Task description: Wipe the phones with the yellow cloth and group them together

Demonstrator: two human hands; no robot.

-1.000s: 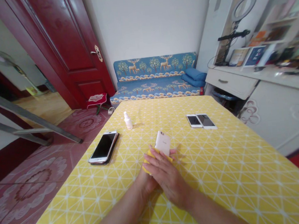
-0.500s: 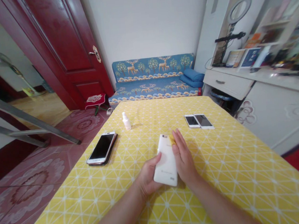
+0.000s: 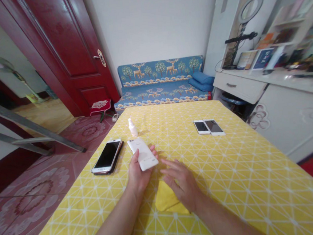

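My left hand (image 3: 138,174) is closed around a white smartphone (image 3: 143,153), its thumb on one long edge and fingertips showing at the other. The phone's back, with the camera at its far corner, faces up. To its right, my right hand (image 3: 181,183) has its fingers stretched apart, fingertips close to the phone's lower end. A folded yellow cloth (image 3: 166,199) lies on the table, partly under my right hand. Just beyond the phone, a small white spray bottle (image 3: 132,128) stands upright.
Left on the yellow patterned tablecloth (image 3: 224,206) lies a white phone (image 3: 107,156) on a dark case or second device. Two white phones (image 3: 202,127) lie side by side at the far right. Beyond the table is a blue sofa (image 3: 156,90); a white cabinet (image 3: 290,116) stands right.
The phone in my left hand has moved left and away, tilting leftward. My right hand has come off the phone's side and down; the cloth, earlier at the phone's edge, now lies on the table.
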